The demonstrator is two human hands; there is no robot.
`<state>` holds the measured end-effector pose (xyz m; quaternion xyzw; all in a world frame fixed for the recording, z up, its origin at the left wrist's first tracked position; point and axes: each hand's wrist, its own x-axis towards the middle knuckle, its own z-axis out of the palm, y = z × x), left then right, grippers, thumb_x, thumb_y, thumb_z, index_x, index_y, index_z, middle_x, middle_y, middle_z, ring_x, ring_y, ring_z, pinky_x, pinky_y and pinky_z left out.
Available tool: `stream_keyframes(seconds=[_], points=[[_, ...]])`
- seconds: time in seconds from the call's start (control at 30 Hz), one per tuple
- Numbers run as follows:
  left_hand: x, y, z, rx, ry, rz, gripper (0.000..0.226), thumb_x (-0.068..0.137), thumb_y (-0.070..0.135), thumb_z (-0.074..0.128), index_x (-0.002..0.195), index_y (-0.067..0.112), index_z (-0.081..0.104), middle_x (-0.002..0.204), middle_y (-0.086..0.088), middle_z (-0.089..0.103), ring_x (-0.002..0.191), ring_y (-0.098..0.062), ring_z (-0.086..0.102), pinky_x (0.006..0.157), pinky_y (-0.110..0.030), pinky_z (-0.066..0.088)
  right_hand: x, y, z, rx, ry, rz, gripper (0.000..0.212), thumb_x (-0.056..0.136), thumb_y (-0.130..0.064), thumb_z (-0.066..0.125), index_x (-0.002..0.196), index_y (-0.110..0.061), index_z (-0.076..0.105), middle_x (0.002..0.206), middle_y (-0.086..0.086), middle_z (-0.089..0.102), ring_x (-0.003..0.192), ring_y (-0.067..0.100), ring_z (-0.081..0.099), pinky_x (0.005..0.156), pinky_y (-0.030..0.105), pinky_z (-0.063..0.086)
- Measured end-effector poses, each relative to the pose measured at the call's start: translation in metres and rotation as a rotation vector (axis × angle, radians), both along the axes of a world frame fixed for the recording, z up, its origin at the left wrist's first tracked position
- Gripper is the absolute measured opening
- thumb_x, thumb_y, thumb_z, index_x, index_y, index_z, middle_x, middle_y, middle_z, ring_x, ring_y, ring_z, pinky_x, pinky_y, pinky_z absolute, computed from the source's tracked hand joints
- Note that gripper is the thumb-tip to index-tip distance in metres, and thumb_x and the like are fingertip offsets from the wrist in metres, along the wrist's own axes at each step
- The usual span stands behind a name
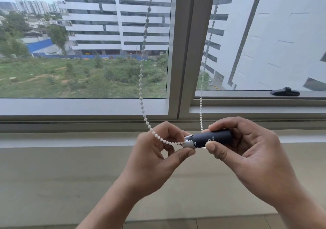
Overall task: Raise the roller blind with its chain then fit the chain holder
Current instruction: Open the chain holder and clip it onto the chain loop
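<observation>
Head view: two hands on one chain holder, two strands of chain

Head camera gives me one chain holder (211, 139), a dark tube with a pale metal end, lying level just below centre of frame, toward 6 o'clock. I count two hands on it. My feed shows the right hand (247, 151), at the holder's 3 o'clock, gripping the dark body between thumb and curled fingers. The left hand (155, 151), at its 9 o'clock, pinches the pale end with thumb and fingertips.

One bead chain (141, 80) shows as two white strands. The left strand drops from 12 o'clock, curves across the left hand's fingers and runs into the pale end. The right strand (201, 105) hangs down along the mullion (185, 52) and meets the top of the dark body beside the right hand's fingers. Whether the beads are seated inside, I cannot tell.

Behind, two glass panes sit either side of the mullion. One black window handle (284, 91) lies on the frame of the right pane at 3 o'clock. A pale ledge (70, 176) spans the frame beneath both hands
</observation>
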<state>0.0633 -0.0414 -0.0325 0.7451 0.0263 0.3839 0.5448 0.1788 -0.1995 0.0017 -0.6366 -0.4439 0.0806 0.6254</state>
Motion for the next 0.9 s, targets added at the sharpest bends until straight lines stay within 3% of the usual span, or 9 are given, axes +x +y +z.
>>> stream_keyframes(seconds=[0.27, 0.47, 0.63, 0.73, 0.9], points=[[-0.0008, 0.0, -0.0027, 0.153, -0.051, 0.031, 0.02, 0.079, 0.02, 0.078, 0.085, 0.026, 0.06, 0.1, 0.008, 0.076, 0.086, -0.019, 0.072, 0.065, -0.028, 0.053, 0.0012, 0.0017, -0.0017, 0.006, 0.018, 0.0, 0.023, 0.071, -0.026, 0.079, 0.092, -0.022, 0.072, 0.077, 0.009, 0.073, 0.059, 0.017, 0.066, 0.06, 0.023, 0.057], [-0.0002, 0.0013, -0.0046, 0.246, -0.109, 0.052, 0.018, 0.08, 0.014, 0.078, 0.088, 0.017, 0.061, 0.1, 0.004, 0.076, 0.085, -0.02, 0.074, 0.066, -0.038, 0.058, 0.0024, -0.0001, -0.002, 0.006, 0.015, -0.006, 0.024, 0.072, -0.027, 0.08, 0.093, -0.02, 0.071, 0.076, 0.01, 0.073, 0.058, 0.021, 0.066, 0.06, 0.029, 0.059], [-0.0008, 0.002, -0.0032, 0.253, -0.106, 0.048, 0.019, 0.08, 0.017, 0.078, 0.088, 0.016, 0.061, 0.102, 0.007, 0.075, 0.086, -0.017, 0.074, 0.072, -0.032, 0.058, 0.0015, 0.0012, -0.0036, 0.038, 0.072, 0.049, 0.021, 0.071, -0.02, 0.079, 0.091, -0.017, 0.072, 0.074, 0.012, 0.073, 0.058, 0.018, 0.066, 0.06, 0.025, 0.057], [-0.0011, 0.0022, -0.0023, 0.221, -0.091, 0.024, 0.019, 0.079, 0.018, 0.078, 0.088, 0.017, 0.061, 0.102, 0.007, 0.075, 0.087, -0.018, 0.074, 0.075, -0.03, 0.058, 0.0004, 0.002, -0.0058, 0.055, 0.107, 0.065, 0.02, 0.069, -0.016, 0.078, 0.089, -0.015, 0.072, 0.072, 0.011, 0.072, 0.056, 0.017, 0.065, 0.059, 0.022, 0.056], [0.0001, 0.0001, -0.0046, 0.144, -0.055, 0.01, 0.018, 0.077, 0.02, 0.079, 0.085, 0.022, 0.063, 0.099, 0.005, 0.076, 0.088, -0.023, 0.073, 0.075, -0.037, 0.058, 0.0002, 0.0026, -0.0063, 0.044, 0.125, 0.084, 0.021, 0.067, -0.015, 0.079, 0.087, -0.014, 0.072, 0.074, 0.009, 0.073, 0.057, 0.013, 0.064, 0.059, 0.019, 0.054]])
